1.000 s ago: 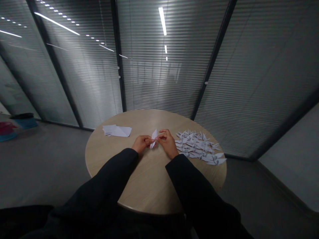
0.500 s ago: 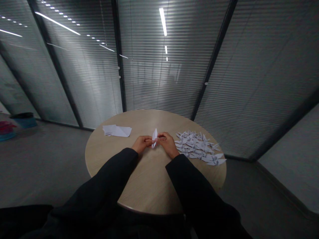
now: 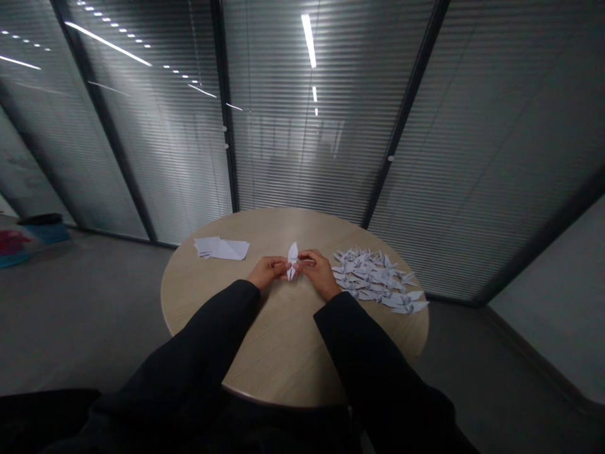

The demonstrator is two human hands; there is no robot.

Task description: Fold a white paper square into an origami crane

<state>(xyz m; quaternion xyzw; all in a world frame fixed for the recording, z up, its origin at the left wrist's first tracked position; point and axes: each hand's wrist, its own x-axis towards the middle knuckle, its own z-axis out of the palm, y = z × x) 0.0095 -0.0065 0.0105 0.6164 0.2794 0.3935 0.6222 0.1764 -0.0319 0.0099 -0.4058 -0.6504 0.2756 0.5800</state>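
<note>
Between my two hands, a narrow piece of folded white paper (image 3: 292,253) stands upright over the middle of the round table, its lower end split into two points. My left hand (image 3: 267,272) pinches its left side low down. From the right, my right hand (image 3: 320,272) grips the same paper with thumb and fingers. The fingertips cover part of its lower half. Close to my right hand lies a pile of folded paper cranes (image 3: 373,277). Farther left sits a small stack of flat white paper sheets (image 3: 222,248).
The round wooden table (image 3: 283,353) has its near edge right at my body. Glass partitions with blinds (image 3: 302,164) rise behind it. On the floor at far left are a blue bin (image 3: 46,231) and a blue and red container (image 3: 12,249).
The folded paper has turned to show a wider face, and its lower points now show apart. Both hands keep their grip in nearly the same place.
</note>
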